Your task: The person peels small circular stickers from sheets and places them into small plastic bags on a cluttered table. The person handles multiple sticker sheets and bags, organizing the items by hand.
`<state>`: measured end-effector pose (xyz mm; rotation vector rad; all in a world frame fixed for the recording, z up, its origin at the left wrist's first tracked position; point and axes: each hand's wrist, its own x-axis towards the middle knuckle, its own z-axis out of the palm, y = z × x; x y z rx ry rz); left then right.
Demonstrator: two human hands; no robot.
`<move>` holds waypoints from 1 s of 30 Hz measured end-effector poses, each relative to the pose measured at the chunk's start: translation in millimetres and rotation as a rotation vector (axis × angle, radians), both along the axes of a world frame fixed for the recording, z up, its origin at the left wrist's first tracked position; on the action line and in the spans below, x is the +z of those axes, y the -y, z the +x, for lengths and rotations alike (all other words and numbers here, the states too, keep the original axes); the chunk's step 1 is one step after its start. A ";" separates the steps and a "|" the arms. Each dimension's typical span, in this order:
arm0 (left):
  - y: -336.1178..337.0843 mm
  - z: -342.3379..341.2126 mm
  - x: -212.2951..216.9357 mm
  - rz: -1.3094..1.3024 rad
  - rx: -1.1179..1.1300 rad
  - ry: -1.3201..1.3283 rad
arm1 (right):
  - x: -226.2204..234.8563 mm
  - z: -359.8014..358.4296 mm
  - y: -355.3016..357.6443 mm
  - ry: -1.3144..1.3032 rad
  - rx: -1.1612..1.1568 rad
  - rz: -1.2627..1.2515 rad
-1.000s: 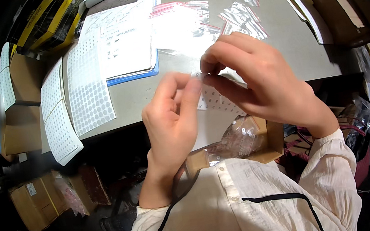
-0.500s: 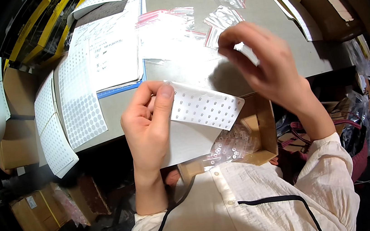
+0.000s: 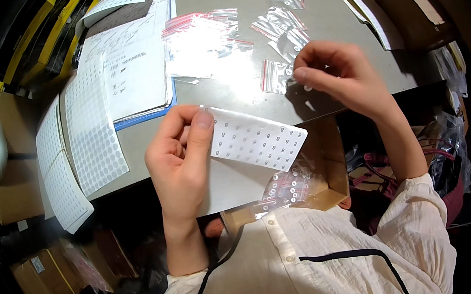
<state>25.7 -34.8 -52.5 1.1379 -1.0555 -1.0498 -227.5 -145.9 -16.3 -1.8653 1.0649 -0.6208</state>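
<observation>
My left hand [image 3: 180,159] is closed on a bent sheet of labels [image 3: 257,136], its thumb pressed on the top left corner. The sheet's white face carries rows of small dark marks; a plain pale flap hangs below. Over the table's near edge, my right hand [image 3: 347,79] pinches the right end of a small clear zip bag [image 3: 276,77] with a red-striped top. White ring-shaped pieces show by the fingertips. Just beyond lies a pile of similar small bags [image 3: 280,26].
A cardboard box [image 3: 330,165] against my front holds filled bags [image 3: 287,190] of white rings. More zip bags [image 3: 200,40] gleam on the grey table. Left are papers on a blue clipboard [image 3: 148,116] and sheets of round stickers [image 3: 96,145]. An open carton [image 3: 405,5] stands right.
My right hand has come down and slightly right, and a small zip bag now shows at its fingertips, apart from the pile. My left hand still holds the label sheet.
</observation>
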 end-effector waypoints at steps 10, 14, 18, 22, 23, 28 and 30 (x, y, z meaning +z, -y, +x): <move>-2.1 0.7 3.5 0.014 0.001 -0.058 | -6.4 3.6 4.6 -0.323 0.042 -0.303; -3.1 3.5 2.4 0.009 0.000 -0.132 | 23.8 3.9 8.3 -0.577 0.305 -0.173; -4.2 11.6 -0.2 -0.010 -0.013 -0.178 | 17.0 -2.5 5.2 -0.348 0.083 -0.213; -3.4 11.9 -1.7 -0.072 0.003 -0.248 | -10.0 -8.9 3.9 -0.327 0.020 -0.555; -3.1 14.4 -2.6 -0.088 -0.001 -0.272 | -9.7 -12.4 0.9 -0.330 0.080 -0.557; -2.3 21.1 -9.3 -0.162 -0.001 -0.349 | -1.9 -18.8 3.3 -0.123 0.086 -0.292; -0.8 16.9 -8.0 -0.161 0.026 -0.360 | -1.2 -17.5 20.7 -0.123 0.067 -0.233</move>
